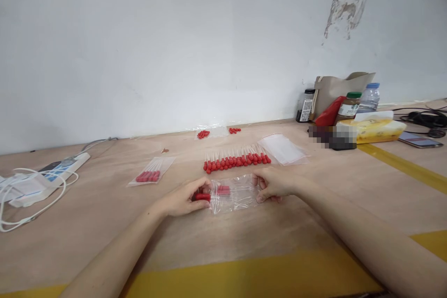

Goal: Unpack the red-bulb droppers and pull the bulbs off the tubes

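Note:
My left hand (185, 199) is closed on a red-bulbed dropper (202, 197) at the mouth of a clear plastic bag (234, 194) lying on the wooden table. More red-bulbed droppers show inside the bag. My right hand (273, 184) pinches the bag's right end. Just behind the bag lies a row of several loose droppers (235, 160) with red bulbs. A stack of empty clear bags (283, 149) sits to the right of that row.
A filled bag of droppers (151, 171) lies at the left. Further red pieces (203, 134) lie near the wall. White cables and a power strip (45, 174) sit far left. A bag, bottles, a tissue pack (375, 129) and a phone (419, 139) stand at the right.

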`<move>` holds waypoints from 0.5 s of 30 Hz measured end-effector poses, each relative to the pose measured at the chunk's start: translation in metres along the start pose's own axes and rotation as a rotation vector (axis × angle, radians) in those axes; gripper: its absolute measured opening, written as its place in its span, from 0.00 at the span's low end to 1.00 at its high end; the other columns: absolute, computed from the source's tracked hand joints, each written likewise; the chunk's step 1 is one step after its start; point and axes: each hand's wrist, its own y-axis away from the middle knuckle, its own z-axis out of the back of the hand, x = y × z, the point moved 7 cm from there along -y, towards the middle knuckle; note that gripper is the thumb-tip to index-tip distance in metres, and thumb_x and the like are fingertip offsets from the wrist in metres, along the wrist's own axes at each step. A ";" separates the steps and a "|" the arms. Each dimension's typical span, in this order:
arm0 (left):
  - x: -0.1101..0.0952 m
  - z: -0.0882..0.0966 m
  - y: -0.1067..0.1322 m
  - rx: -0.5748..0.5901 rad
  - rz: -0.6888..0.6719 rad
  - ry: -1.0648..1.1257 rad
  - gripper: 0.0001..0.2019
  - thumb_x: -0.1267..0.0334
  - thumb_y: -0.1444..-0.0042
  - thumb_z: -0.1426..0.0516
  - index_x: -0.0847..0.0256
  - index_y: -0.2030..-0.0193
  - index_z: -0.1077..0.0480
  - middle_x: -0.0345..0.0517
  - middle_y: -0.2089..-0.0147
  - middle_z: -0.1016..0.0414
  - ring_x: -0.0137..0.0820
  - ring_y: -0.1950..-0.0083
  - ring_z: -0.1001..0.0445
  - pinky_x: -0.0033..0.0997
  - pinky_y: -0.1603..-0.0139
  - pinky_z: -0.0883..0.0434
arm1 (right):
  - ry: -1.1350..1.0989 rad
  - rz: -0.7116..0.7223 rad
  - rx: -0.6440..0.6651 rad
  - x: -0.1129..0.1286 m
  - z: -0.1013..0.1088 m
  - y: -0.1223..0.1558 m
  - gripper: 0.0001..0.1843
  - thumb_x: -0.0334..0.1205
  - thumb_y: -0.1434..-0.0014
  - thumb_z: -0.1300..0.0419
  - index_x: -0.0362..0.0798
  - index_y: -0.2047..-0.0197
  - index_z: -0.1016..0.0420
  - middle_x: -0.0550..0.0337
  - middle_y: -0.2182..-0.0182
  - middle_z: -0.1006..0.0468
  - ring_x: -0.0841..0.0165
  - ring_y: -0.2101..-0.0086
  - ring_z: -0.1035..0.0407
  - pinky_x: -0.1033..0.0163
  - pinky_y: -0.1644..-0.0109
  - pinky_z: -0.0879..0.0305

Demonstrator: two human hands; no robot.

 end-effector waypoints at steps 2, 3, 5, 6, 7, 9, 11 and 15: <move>0.000 0.006 0.001 0.001 -0.001 0.024 0.11 0.61 0.48 0.48 0.59 0.58 0.38 0.41 0.62 0.33 0.27 0.63 0.35 0.26 0.64 0.36 | -0.019 0.004 0.002 -0.001 0.000 -0.001 0.27 0.51 0.63 0.33 0.47 0.65 0.39 0.70 0.81 0.34 0.74 0.83 0.36 0.71 0.85 0.41; 0.001 0.011 0.001 -0.002 -0.004 0.040 0.10 0.61 0.48 0.48 0.59 0.58 0.37 0.41 0.62 0.33 0.27 0.63 0.34 0.26 0.63 0.35 | -0.032 0.004 0.003 -0.002 -0.001 -0.001 0.27 0.51 0.63 0.33 0.47 0.65 0.39 0.70 0.82 0.34 0.75 0.83 0.36 0.71 0.85 0.40; 0.007 0.022 0.003 -0.023 -0.002 0.090 0.09 0.60 0.49 0.46 0.60 0.62 0.33 0.42 0.62 0.32 0.27 0.63 0.33 0.27 0.63 0.35 | -0.061 -0.002 0.004 -0.003 -0.001 -0.001 0.27 0.49 0.63 0.33 0.47 0.65 0.40 0.70 0.81 0.35 0.75 0.83 0.36 0.71 0.85 0.39; 0.013 0.029 0.004 -0.040 0.010 0.131 0.09 0.60 0.50 0.45 0.60 0.64 0.31 0.42 0.63 0.32 0.27 0.64 0.33 0.28 0.63 0.34 | -0.075 -0.006 0.003 -0.003 -0.002 -0.001 0.26 0.48 0.63 0.33 0.47 0.65 0.40 0.70 0.81 0.35 0.75 0.83 0.36 0.71 0.85 0.38; 0.020 0.036 0.006 -0.059 0.033 0.182 0.09 0.59 0.52 0.43 0.60 0.65 0.30 0.42 0.63 0.31 0.28 0.65 0.32 0.28 0.63 0.34 | -0.083 -0.009 0.002 -0.004 -0.002 -0.001 0.25 0.46 0.62 0.33 0.47 0.65 0.40 0.70 0.80 0.34 0.75 0.83 0.35 0.71 0.84 0.38; 0.040 0.049 0.013 -0.106 0.115 0.295 0.10 0.59 0.55 0.41 0.59 0.66 0.28 0.43 0.64 0.28 0.29 0.65 0.30 0.30 0.62 0.32 | -0.082 -0.016 0.000 -0.004 -0.002 0.000 0.23 0.43 0.61 0.33 0.47 0.65 0.40 0.70 0.80 0.34 0.75 0.82 0.35 0.72 0.84 0.38; 0.061 0.064 0.023 -0.195 0.212 0.381 0.12 0.58 0.59 0.38 0.59 0.66 0.27 0.43 0.67 0.26 0.30 0.65 0.29 0.30 0.62 0.31 | -0.081 -0.020 0.000 -0.005 -0.002 0.000 0.23 0.42 0.61 0.34 0.47 0.64 0.40 0.70 0.80 0.34 0.76 0.82 0.35 0.72 0.84 0.38; 0.100 0.098 0.047 -0.622 0.421 0.453 0.19 0.54 0.64 0.37 0.60 0.64 0.28 0.43 0.68 0.26 0.29 0.71 0.29 0.30 0.70 0.30 | -0.089 -0.008 0.004 -0.005 -0.002 0.000 0.23 0.43 0.60 0.34 0.47 0.64 0.39 0.69 0.79 0.34 0.75 0.82 0.35 0.72 0.84 0.37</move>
